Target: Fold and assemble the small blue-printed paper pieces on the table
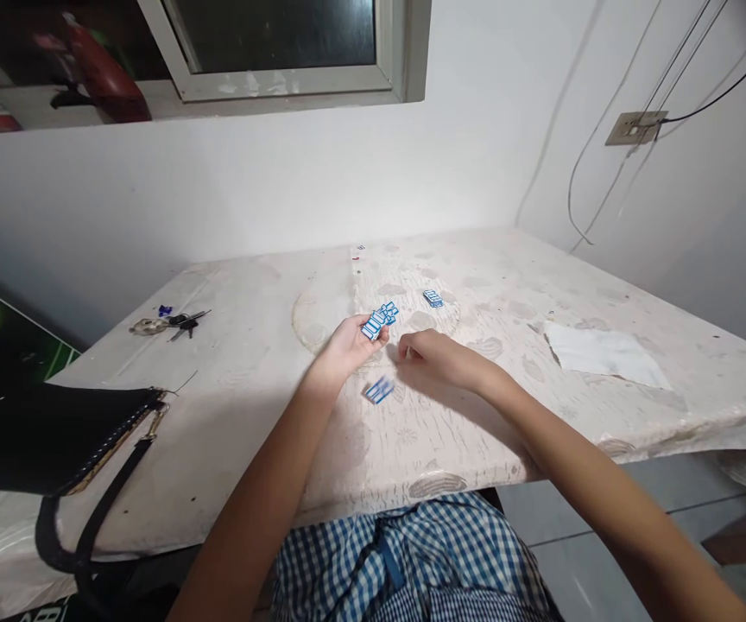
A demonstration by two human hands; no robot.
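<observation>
My left hand [351,342] grips a loosely fanned bunch of small blue-edged white cards [378,320] above the middle of the table. Just to its right is my right hand [434,352], with fingers curled in and no card visible in them. Below and between the hands, a blue-and-white card or small group of cards [379,390] appears smeared by motion; whether it touches the tabletop I cannot tell. Farther back, a small stack of similar cards [433,298] lies on the patterned tablecloth [412,449]. The printing on the cards is too small to read.
A white cloth or paper [606,354] lies at the right. Keys [185,323] with a keyring rest at the left, behind a black bag [55,432] whose strap hangs over the front edge. A wall with a window [282,82] rises behind the table. Cables run to a socket [635,128].
</observation>
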